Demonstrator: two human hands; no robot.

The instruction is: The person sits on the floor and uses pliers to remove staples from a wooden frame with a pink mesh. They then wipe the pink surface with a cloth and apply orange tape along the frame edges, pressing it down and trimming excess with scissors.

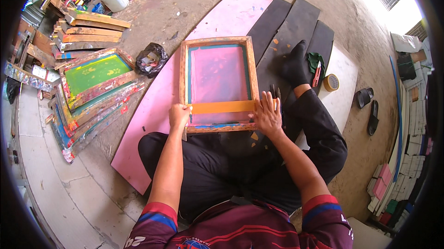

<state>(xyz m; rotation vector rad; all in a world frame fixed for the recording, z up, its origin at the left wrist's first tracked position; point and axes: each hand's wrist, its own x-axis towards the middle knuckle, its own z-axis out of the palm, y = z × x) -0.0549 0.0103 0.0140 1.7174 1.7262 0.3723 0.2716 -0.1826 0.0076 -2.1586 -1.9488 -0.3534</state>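
Across the lower part of the wooden screen frame (217,84) lay an orange tape strip (223,107); the left hand (179,115) pinched its left end with curled fingers, while the right hand (267,112) pressed its right end, fingers flat and spread.

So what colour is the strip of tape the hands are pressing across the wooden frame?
Orange. The tape strip shows best in the head view.

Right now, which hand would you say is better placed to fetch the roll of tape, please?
Probably the right hand: the tape roll lies on the person's right, past the outstretched leg. The left hand pins the tape strip at the wooden frame's far side.
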